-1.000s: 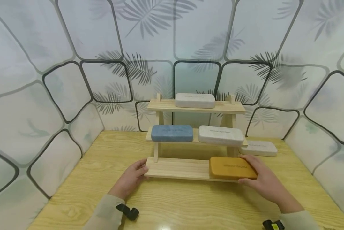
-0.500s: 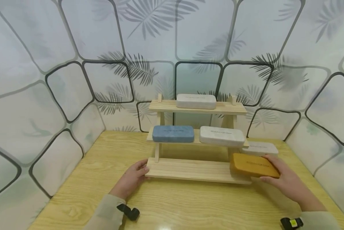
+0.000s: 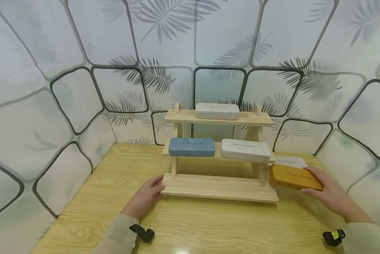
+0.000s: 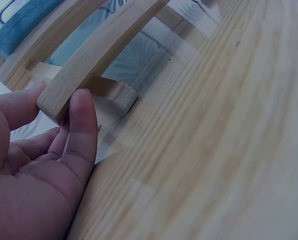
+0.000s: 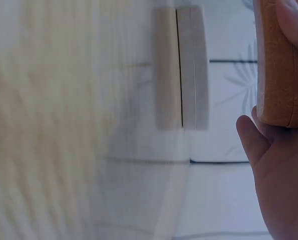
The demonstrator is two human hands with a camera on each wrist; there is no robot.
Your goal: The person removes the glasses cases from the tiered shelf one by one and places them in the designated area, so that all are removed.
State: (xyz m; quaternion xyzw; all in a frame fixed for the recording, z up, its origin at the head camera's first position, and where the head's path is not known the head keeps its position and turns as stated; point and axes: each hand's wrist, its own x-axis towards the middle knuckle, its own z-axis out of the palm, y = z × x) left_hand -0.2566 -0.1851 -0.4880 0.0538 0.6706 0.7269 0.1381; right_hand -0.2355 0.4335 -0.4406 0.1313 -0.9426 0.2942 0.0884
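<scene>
Beside wooden shelving (image 3: 220,187) the left hand (image 3: 145,195) pinches, the right hand (image 3: 329,192) grips a rounded orange case (image 3: 294,177).

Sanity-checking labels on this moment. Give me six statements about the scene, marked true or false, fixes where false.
1. The right hand holds the orange case. True.
2. The left hand grips the right end of the bottom shelf. False: it grips the left end.
3. The blue case sits on the middle shelf. True.
4. The top shelf carries two cases. False: it carries one, the upper white case.
5. The orange case rests on the bottom shelf. False: it is held past that shelf's right end.
6. The rear white case is partly hidden by the orange case in the head view. True.
</scene>
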